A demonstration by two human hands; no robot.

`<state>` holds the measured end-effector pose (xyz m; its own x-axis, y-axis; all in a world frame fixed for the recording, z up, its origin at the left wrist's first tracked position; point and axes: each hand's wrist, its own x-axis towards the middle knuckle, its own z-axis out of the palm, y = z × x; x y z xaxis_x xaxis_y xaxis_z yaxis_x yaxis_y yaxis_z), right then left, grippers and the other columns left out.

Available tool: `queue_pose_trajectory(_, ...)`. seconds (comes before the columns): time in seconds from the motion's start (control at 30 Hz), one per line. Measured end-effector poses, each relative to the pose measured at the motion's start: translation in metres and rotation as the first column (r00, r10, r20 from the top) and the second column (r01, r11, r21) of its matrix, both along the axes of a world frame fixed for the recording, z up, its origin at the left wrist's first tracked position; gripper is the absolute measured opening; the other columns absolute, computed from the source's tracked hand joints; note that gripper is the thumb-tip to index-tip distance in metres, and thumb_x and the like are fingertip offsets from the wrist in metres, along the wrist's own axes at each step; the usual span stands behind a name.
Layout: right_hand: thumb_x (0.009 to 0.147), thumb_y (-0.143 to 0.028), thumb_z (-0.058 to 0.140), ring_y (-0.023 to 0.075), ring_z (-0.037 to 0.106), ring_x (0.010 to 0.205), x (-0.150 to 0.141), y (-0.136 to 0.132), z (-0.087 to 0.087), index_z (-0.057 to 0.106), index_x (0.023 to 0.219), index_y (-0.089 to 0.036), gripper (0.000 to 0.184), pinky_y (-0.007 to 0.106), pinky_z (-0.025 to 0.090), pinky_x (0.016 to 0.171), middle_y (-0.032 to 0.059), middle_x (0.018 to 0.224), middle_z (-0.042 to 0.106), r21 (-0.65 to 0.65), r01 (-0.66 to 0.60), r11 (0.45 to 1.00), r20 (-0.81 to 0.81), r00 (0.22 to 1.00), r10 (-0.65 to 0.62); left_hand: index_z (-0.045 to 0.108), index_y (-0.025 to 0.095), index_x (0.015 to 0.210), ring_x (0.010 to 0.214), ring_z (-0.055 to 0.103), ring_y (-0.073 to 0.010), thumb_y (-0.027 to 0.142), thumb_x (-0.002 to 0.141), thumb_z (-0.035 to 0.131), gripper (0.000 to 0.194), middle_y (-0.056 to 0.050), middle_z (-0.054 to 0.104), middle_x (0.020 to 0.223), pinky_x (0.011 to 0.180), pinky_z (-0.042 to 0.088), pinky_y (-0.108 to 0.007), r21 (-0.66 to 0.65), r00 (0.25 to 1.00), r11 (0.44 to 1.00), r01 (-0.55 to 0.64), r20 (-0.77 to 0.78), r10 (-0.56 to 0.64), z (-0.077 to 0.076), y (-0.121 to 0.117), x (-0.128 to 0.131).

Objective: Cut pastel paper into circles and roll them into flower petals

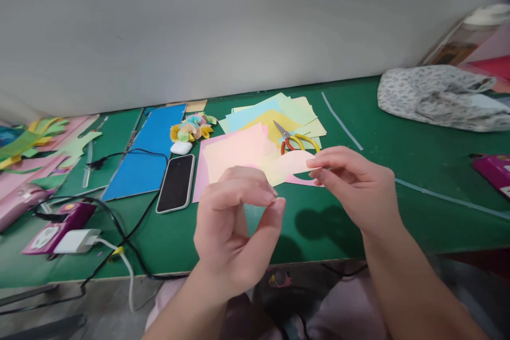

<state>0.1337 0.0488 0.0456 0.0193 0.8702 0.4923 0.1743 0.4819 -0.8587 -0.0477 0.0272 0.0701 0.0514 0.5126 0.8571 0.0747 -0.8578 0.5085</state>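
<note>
Raised over the table's front part, my left hand [235, 228] is closed in a pinch, thumb and forefinger tips meeting. Whatever may be between those tips is too small to make out. To its right, my right hand [354, 186] pinches a pale pink paper piece with a rounded edge [295, 163] between thumb and fingers. Just behind that piece lie scissors [287, 138] with red and yellow handles, blades apart, on the coloured paper sheets. Pink sheets [231, 151] are spread behind my left hand, and one at the right has a rounded cut-out.
A phone [176, 183], a white case [181, 147], a paper flower bunch [193, 126] and a blue board [149, 149] lie left. Black cables and a white charger [77, 241] are near the left front edge. A patterned cloth bag [434, 96] sits back right on the green table [402, 154].
</note>
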Motion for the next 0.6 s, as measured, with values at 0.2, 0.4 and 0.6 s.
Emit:
queue_pose_trajectory(0.2, 0.083, -0.014, 0.071, 0.0147, 0.069, 0.083, -0.0005, 0.0017, -0.0010, 0.077, 0.088, -0.031, 0.019, 0.027, 0.058, 0.063, -0.0029, 0.091, 0.074, -0.001, -0.008, 1.000, 0.002, 1.000, 0.008, 0.056, 0.016, 0.104, 0.076, 0.055, -0.0179, -0.015, 0.072, 0.056, 0.044, -0.004, 0.056, 0.083, 0.062, 0.050, -0.038, -0.075, 0.997, 0.995, 0.069, 0.049, -0.066, -0.0036, -0.0022, 0.0012)
queue_pose_trajectory(0.4, 0.084, -0.015, 0.071, 0.0148, 0.069, 0.083, -0.0006, 0.0020, -0.0016, 0.076, 0.089, -0.032, 0.019, 0.028, 0.057, 0.063, -0.0032, 0.091, 0.074, -0.013, -0.028, 1.000, 0.004, 1.000, 0.028, 0.057, 0.016, 0.103, 0.078, 0.054, -0.0192, -0.008, 0.080, 0.057, 0.033, -0.004, 0.053, 0.080, 0.064, 0.049, -0.039, -0.122, 0.990, 0.985, 0.126, 0.072, -0.118, -0.0053, -0.0040, 0.0009)
queue_pose_trajectory(0.6, 0.084, -0.014, 0.071, 0.0123, 0.068, 0.083, -0.0013, 0.0024, -0.0016, 0.076, 0.089, -0.031, 0.019, 0.025, 0.056, 0.064, -0.0049, 0.091, 0.073, -0.016, -0.043, 0.999, 0.000, 0.999, 0.043, 0.055, 0.016, 0.104, 0.070, 0.051, -0.0148, -0.003, 0.083, 0.055, 0.029, 0.000, 0.050, 0.077, 0.059, 0.048, -0.034, -0.105, 0.992, 0.986, 0.129, 0.019, -0.127, -0.0045, -0.0028, -0.0007)
